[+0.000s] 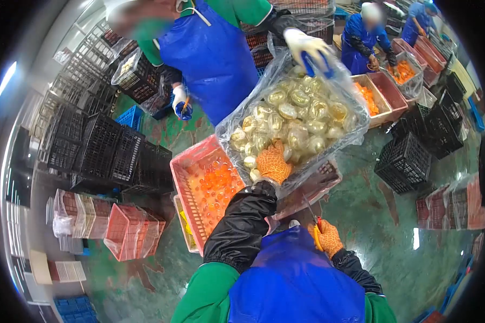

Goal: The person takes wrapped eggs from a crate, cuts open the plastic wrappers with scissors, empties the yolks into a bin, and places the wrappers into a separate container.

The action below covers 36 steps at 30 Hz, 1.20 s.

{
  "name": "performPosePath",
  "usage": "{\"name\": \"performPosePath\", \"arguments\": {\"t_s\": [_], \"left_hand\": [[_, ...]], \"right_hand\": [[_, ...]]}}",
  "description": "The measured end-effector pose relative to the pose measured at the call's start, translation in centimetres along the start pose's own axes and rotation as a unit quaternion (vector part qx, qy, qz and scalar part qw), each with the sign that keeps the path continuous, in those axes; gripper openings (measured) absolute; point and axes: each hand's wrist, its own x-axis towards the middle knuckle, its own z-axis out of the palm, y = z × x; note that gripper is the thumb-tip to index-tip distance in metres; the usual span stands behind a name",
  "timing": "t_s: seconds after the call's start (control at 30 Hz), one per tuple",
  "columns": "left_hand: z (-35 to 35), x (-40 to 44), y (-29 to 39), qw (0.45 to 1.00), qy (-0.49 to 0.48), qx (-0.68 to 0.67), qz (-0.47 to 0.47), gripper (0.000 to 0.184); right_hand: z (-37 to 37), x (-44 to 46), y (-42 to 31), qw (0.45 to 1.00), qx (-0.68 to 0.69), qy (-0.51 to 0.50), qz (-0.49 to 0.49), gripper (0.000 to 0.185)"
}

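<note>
My left hand [274, 163], in an orange patterned glove, reaches into a crate lined with clear plastic [302, 183]. Its fingers curl down among round, pale, glossy egg-like things [302, 97], and what they grip is hidden. Low at my right side, my right hand [327, 238], in a matching glove, is closed round a red and yellow handled tool [318, 234]. A thin metal blade points up and left from it. Beneath the lined crate, to the left, a pink crate [179, 177] contains orange egg yolks [216, 185] in liquid.
Opposite me stands a person in a blue apron [207, 59], one gloved hand [312, 48] at the crate's far edge. Black crates [99, 145] are stacked at left, with another black crate [403, 162] at right. More people work at the upper right beside orange-filled bins [365, 97].
</note>
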Motion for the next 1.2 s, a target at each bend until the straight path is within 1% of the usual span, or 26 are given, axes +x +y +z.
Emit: {"name": "performPosePath", "arguments": {"t_s": [0.07,0.1,0.13,0.2,0.27,0.3,0.33,0.37,0.4,0.47,0.5,0.6,0.63,0.7,0.73,0.8,0.87,0.9,0.93,0.97,1.0,1.03,1.07,1.13,1.17,1.2], "left_hand": [[0.8,0.8,-0.1,0.999,0.003,0.034,0.01,0.07],[1.1,1.2,-1.0,0.998,0.024,0.008,0.049,0.058],[1.3,1.5,-1.8,0.999,0.023,0.011,0.046,0.058],[0.9,2.1,-3.1,0.994,-0.01,-0.09,0.064,0.063],[0.5,1.2,-3.8,0.986,0.04,-0.141,0.079,0.056],[1.7,1.3,-5.3,0.928,0.014,-0.372,0.01,0.05],[1.0,0.7,-5.6,0.812,-0.011,-0.58,-0.06,0.044],[0.1,-0.4,-6.4,0.733,-0.017,-0.674,-0.096,0.035],[-1.0,-1.4,-6.5,0.731,-0.008,-0.675,-0.102,0.035],[-2.1,-3.9,-7.4,0.585,-0.026,-0.798,-0.147,0.039],[-1.9,-5.1,-8.8,0.611,-0.045,-0.77,-0.176,0.041],[-2.3,-7.8,-11.4,0.586,-0.046,-0.794,-0.156,0.037],[-1.5,-8.6,-13.4,0.62,-0.069,-0.755,-0.2,0.029],[-0.5,-10.7,-15.6,0.632,-0.079,-0.74,-0.217,0.026],[-0.4,-11.8,-16.3,0.649,-0.1,-0.719,-0.228,0.023],[-0.1,-13.9,-17.1,0.64,-0.07,-0.721,-0.257,0.02],[0.4,-15.4,-18.7,0.68,-0.112,-0.669,-0.279,0.017],[-0.7,-16.3,-18.2,0.668,-0.084,-0.668,-0.317,0.015],[-1.4,-17.1,-18.4,0.664,-0.072,-0.671,-0.322,0.015],[-2.0,-18.1,-19.0,0.676,-0.069,-0.66,-0.321,0.013],[-2.3,-19.2,-19.6,0.688,-0.068,-0.647,-0.322,0.018],[-2.7,-20.0,-20.3,0.726,-0.081,-0.623,-0.281,0.014],[-2.7,-20.7,-21.0,0.724,-0.075,-0.624,-0.284,0.014],[-1.7,-21.6,-22.5,0.613,-0.049,-0.726,-0.308,0.009],[-0.5,-22.2,-23.2,0.637,-0.028,-0.701,-0.319,0.01],[-0.9,-22.4,-23.1,0.636,-0.026,-0.702,-0.321,0.01]], "right_hand": [[-1.2,0.7,0.4,1.0,0.007,-0.005,0.021,0.041],[-1.9,0.7,-0.4,1.0,0.006,-0.01,0.025,0.042],[-2.7,0.8,-1.1,0.999,0.005,-0.016,0.029,0.043],[-3.9,0.7,-2.9,0.999,-0.041,-0.005,-0.019,0.04],[-3.8,1.1,-3.0,1.0,-0.003,-0.002,-0.023,0.038],[-3.4,1.2,-2.8,0.999,0.035,-0.004,-0.021,0.036],[-2.5,1.8,-1.9,0.999,0.033,-0.009,-0.024,0.036],[-1.3,2.8,-0.2,0.998,0.038,0.015,-0.052,0.033],[-1.2,2.9,-0.8,0.997,0.065,0.005,-0.044,0.032],[-1.0,3.1,-1.9,0.993,0.118,-0.013,-0.026,0.028],[-0.8,3.1,-2.5,0.991,0.125,-0.02,-0.041,0.027],[0.3,4.5,-6.5,0.987,0.121,-0.018,-0.102,0.027],[0.9,4.6,-8.4,0.986,0.116,-0.008,-0.121,0.027],[0.7,2.5,-15.0,0.988,0.138,-0.067,-0.021,0.034],[2.6,3.8,-14.2,0.988,0.131,-0.076,-0.022,0.034],[7.6,7.2,-11.3,0.97,-0.038,-0.033,-0.236,0.035],[9.2,6.9,-13.5,0.926,-0.203,-0.039,-0.317,0.052],[9.2,6.2,-15.0,0.946,-0.2,-0.099,-0.236,0.062],[9.1,5.6,-16.1,0.942,-0.205,-0.108,-0.243,0.062],[9.1,4.9,-17.0,0.946,-0.218,-0.126,-0.206,0.063],[9.2,4.3,-17.6,0.948,-0.23,-0.144,-0.165,0.064],[8.9,4.1,-18.1,0.942,-0.244,-0.165,-0.161,0.069],[8.9,4.2,-17.6,0.94,-0.246,-0.17,-0.166,0.069],[8.6,4.2,-16.9,0.932,-0.252,-0.184,-0.186,0.078],[8.4,4.0,-17.0,0.929,-0.241,-0.219,-0.175,0.079],[8.6,4.1,-16.9,0.928,-0.242,-0.221,-0.176,0.079]]}}
